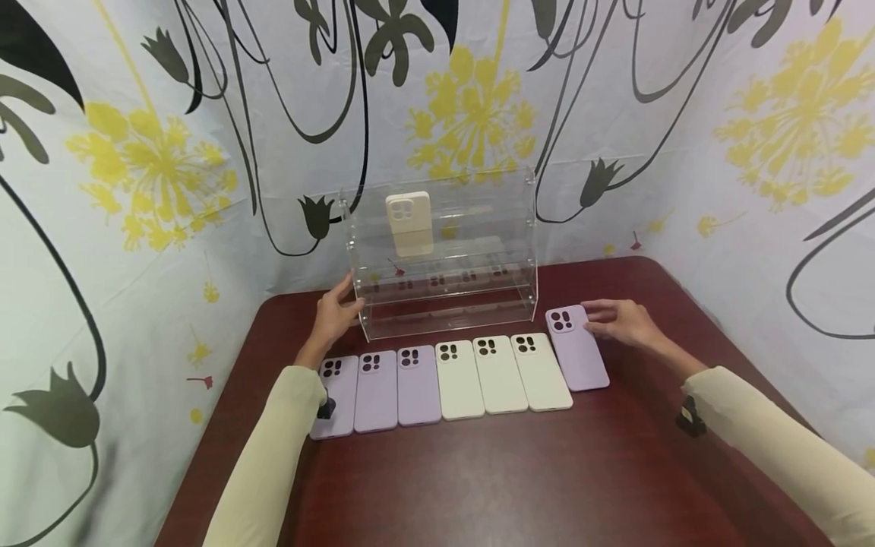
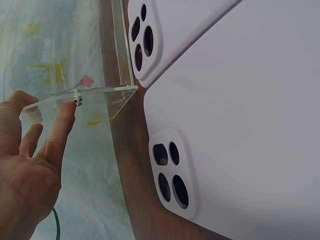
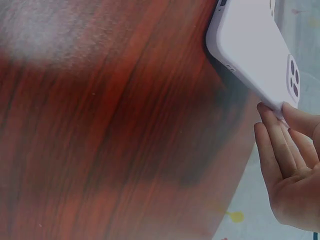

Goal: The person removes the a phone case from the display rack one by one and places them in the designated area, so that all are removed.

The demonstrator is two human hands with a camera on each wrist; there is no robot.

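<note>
My right hand (image 1: 623,323) pinches the upper right edge of a lilac phone case (image 1: 581,357) between thumb and fingers. In the right wrist view, that case (image 3: 255,50) is tilted up off the table at the held side. My left hand (image 1: 335,313) grips the left side panel of a clear acrylic display stand (image 1: 444,327); the left wrist view shows a finger (image 2: 62,125) by a screw on the panel. A cream phone case (image 1: 410,216) leans on an upper tier of the stand. Before the stand lie three lilac cases (image 1: 376,395) and three cream cases (image 1: 459,387) in a row.
The dark red-brown table (image 1: 478,479) carries everything. A white cloth (image 1: 273,129) with grey and yellow flower prints hangs close behind the stand and along both sides. My left forearm (image 1: 266,456) passes beside the leftmost lilac case.
</note>
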